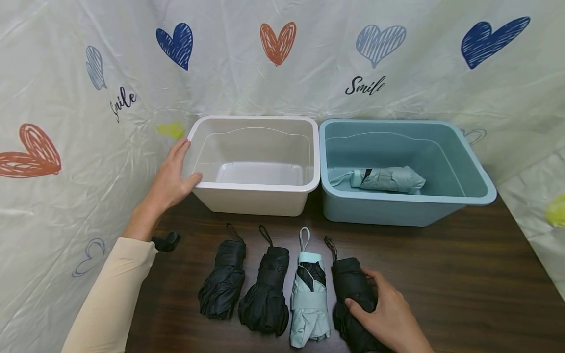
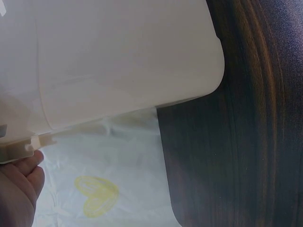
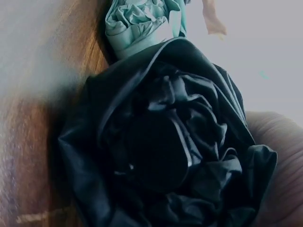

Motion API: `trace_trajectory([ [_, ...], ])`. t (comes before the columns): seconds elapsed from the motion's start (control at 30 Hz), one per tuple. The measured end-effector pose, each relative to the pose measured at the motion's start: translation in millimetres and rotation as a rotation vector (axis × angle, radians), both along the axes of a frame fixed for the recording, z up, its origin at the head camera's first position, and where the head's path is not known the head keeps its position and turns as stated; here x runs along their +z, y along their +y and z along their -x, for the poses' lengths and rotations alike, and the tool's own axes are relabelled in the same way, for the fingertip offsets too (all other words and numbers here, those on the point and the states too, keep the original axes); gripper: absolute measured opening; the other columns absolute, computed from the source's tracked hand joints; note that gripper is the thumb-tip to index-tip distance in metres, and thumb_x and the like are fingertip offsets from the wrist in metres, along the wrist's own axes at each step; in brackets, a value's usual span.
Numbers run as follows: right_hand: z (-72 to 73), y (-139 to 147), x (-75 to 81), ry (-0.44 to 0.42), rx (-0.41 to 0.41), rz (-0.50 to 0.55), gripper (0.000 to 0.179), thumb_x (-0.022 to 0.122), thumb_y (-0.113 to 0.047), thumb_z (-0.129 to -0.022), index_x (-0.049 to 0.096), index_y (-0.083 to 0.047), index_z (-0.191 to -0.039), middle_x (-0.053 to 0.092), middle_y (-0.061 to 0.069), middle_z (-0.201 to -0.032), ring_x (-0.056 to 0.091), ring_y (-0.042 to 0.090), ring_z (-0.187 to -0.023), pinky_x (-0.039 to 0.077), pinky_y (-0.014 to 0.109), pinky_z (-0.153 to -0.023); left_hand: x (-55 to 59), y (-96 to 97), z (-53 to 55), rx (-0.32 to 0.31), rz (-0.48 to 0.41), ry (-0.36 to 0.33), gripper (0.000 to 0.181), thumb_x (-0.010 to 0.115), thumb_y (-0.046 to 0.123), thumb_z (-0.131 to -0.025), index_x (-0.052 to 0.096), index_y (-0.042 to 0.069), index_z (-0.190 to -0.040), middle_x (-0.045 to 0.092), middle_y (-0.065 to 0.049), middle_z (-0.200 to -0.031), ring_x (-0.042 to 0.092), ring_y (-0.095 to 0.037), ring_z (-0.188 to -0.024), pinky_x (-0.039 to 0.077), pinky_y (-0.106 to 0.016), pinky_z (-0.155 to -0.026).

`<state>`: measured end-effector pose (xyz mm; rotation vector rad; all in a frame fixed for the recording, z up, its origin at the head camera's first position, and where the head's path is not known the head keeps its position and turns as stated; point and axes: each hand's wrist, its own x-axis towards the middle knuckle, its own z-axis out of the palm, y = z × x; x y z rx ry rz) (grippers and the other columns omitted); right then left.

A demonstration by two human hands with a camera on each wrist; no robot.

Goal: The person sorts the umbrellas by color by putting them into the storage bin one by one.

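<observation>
Apparently early on, with left hand point(image 1: 169, 181) at nine o'clock gripping cream bin point(image 1: 251, 202), leaving two black folding umbrellas point(image 1: 222, 282) point(image 1: 266, 294) and mint umbrella point(image 1: 309, 301) around six, clasping third black umbrella point(image 1: 353, 288) at five with right hand point(image 1: 390, 314), only one binned umbrella point(image 1: 392, 179) at three inside blue bin point(image 1: 379, 210).

We see black umbrella point(image 3: 156, 151) end-on, centre; mint umbrella point(image 3: 144, 23) at 12 o'clock, right hand point(image 3: 283, 165) at 4, wood tabletop point(image 3: 28, 151) at 9.

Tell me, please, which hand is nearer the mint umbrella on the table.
Right hand, its grip on the black umbrella beside the mint umbrella; the left hand holds the white bin, farther away.
</observation>
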<state>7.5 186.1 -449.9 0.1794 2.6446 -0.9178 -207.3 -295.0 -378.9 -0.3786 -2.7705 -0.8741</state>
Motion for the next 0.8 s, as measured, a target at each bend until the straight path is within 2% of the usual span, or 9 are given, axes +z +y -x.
trace_trajectory([
  [0.13,-1.0,3.4,2.2,0.034,-0.007,-0.004,0.087,0.085,-0.044,-0.086,0.046,-0.004,-0.153,0.067,0.022,-0.133,0.068,0.023,-0.092,0.052,0.036,-0.072,-0.2,-0.6,0.2,0.001,-0.001,-0.001,0.087,0.063,0.024,-0.089,0.028,-0.005,-0.163,0.026,-0.024,-0.173,0.031,-0.049,-0.156,0.028,-0.069,-0.125],
  [0.33,-0.9,8.8,6.2,0.091,0.004,0.006,0.085,0.085,-0.043,-0.087,0.047,-0.004,-0.153,0.067,0.024,-0.134,0.070,0.026,-0.098,0.055,0.040,-0.076,-0.1,-0.7,0.4,0.004,0.003,-0.006,0.087,0.063,0.024,-0.090,0.028,-0.004,-0.164,0.026,-0.024,-0.173,0.031,-0.049,-0.156,0.029,-0.070,-0.125],
  [0.8,7.0,14.9,20.0,0.048,-0.020,0.032,0.086,0.082,-0.048,-0.090,0.044,-0.005,-0.154,0.062,0.029,-0.139,0.071,0.036,-0.108,0.060,0.049,-0.081,-0.5,-0.2,0.6,0.001,-0.008,-0.008,0.087,0.063,0.025,-0.090,0.028,-0.005,-0.164,0.025,-0.023,-0.173,0.031,-0.049,-0.157,0.028,-0.069,-0.125],
])
